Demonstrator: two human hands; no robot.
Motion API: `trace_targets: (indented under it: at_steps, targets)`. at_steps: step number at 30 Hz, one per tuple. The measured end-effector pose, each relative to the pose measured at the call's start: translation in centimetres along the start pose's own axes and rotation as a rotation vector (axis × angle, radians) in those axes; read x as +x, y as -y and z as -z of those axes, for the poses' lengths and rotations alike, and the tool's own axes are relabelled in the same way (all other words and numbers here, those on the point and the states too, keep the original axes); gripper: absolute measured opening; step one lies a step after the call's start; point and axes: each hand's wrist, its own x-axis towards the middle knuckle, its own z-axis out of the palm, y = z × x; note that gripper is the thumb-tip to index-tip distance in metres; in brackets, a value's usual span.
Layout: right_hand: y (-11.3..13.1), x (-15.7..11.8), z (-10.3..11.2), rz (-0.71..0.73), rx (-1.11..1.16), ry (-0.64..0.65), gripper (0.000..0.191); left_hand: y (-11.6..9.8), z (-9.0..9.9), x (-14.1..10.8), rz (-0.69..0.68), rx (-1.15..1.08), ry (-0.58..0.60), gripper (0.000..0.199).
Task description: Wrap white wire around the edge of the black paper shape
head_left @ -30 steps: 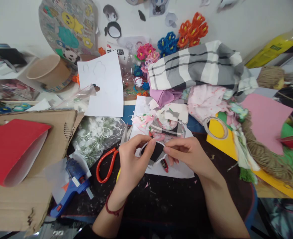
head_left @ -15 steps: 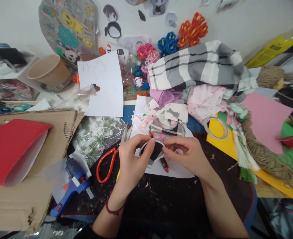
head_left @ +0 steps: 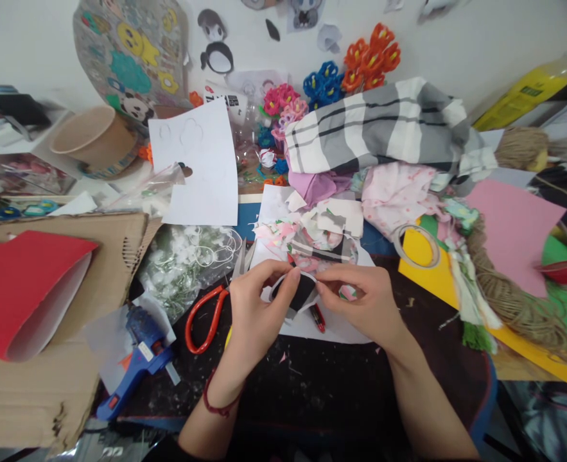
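Between my hands is a small black piece with a white rim (head_left: 302, 292), which looks like cut fabric or paper. My left hand (head_left: 262, 301) pinches its left side between thumb and fingers. At its right edge, my right hand (head_left: 360, 295) is closed with thumb and forefinger on the white rim. Below them lies a white paper sheet (head_left: 345, 335) bearing a red-and-black pen (head_left: 318, 317) and a heap of fabric scraps (head_left: 322, 231). The fingers cover part of the piece.
Red-handled scissors (head_left: 206, 321) and a blue glue gun (head_left: 141, 366) lie left of my hands, near cardboard (head_left: 37, 398) with red paper (head_left: 27, 282). Plaid cloth (head_left: 379, 128) is piled behind. Tape (head_left: 415, 245), twine (head_left: 519, 295) and pink paper (head_left: 514, 231) lie at right.
My right hand has shifted very slightly along the piece's right edge, and the piece is tilted a little differently. My left hand stays in place.
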Motion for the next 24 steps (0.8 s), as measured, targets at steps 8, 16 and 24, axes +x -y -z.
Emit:
trace_targets:
  at_steps: [8, 16, 24]
  targets:
    - [-0.3, 0.3, 0.3, -0.125, 0.053, 0.048, 0.014, 0.4, -0.1, 0.4, 0.012, -0.039, -0.01, 0.018]
    - [-1.2, 0.5, -0.3, -0.218, 0.26, 0.035, 0.025, 0.4, -0.3, 1.2, -0.108, 0.049, -0.033, 0.018]
    - [-1.4, 4.0, 0.3, -0.184, 0.396, 0.108, 0.037, -1.5, -0.7, 3.5, -0.275, 0.169, -0.097, 0.018]
